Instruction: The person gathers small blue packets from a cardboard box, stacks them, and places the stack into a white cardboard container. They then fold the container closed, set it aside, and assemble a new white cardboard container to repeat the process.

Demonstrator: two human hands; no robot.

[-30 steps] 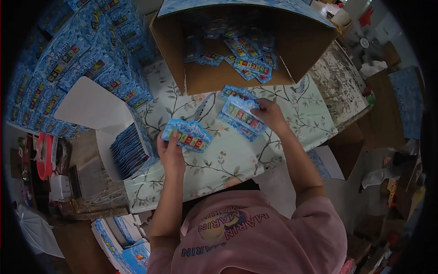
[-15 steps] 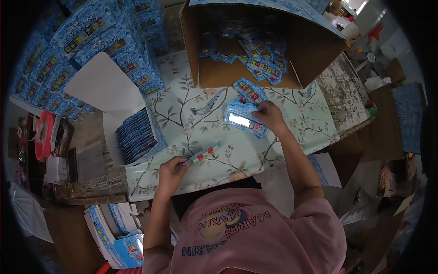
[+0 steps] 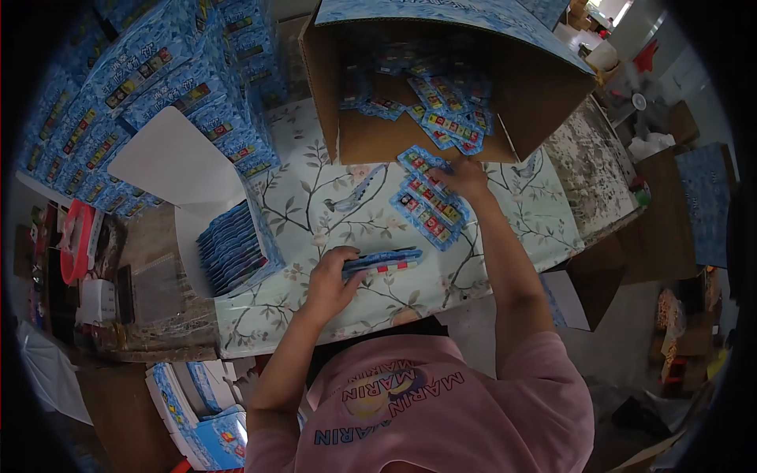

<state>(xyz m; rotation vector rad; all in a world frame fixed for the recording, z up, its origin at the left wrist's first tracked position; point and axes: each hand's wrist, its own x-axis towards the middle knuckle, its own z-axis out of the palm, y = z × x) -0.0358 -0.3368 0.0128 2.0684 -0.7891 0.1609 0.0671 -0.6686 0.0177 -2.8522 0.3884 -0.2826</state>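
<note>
Near the table's front edge, my left hand (image 3: 333,282) is closed round a few blue packs (image 3: 386,258) held on edge. My right hand (image 3: 465,178) touches the upper packs of a small spread of blue packs (image 3: 430,206) on the floral tablecloth; its fingertips are partly hidden, so its grip is unclear. Behind it, a large carton (image 3: 552,118) lies with its open side facing me and loose blue packs (image 3: 449,118) inside. A white-lidded box (image 3: 180,162) at the left holds a row of upright blue packs (image 3: 233,246).
Stacked blue printed boxes (image 3: 150,79) rise at the back left. Red scissors-like handles (image 3: 77,240) and a white object (image 3: 98,299) are at the far left. Below the table, flat blue-and-white boxes (image 3: 197,410) lie at the left, and an open carton (image 3: 587,288) stands at the right.
My left hand has moved right and up, and now holds more packs. My right hand has moved slightly up; the shiny pack formerly under it is gone from the spread.
</note>
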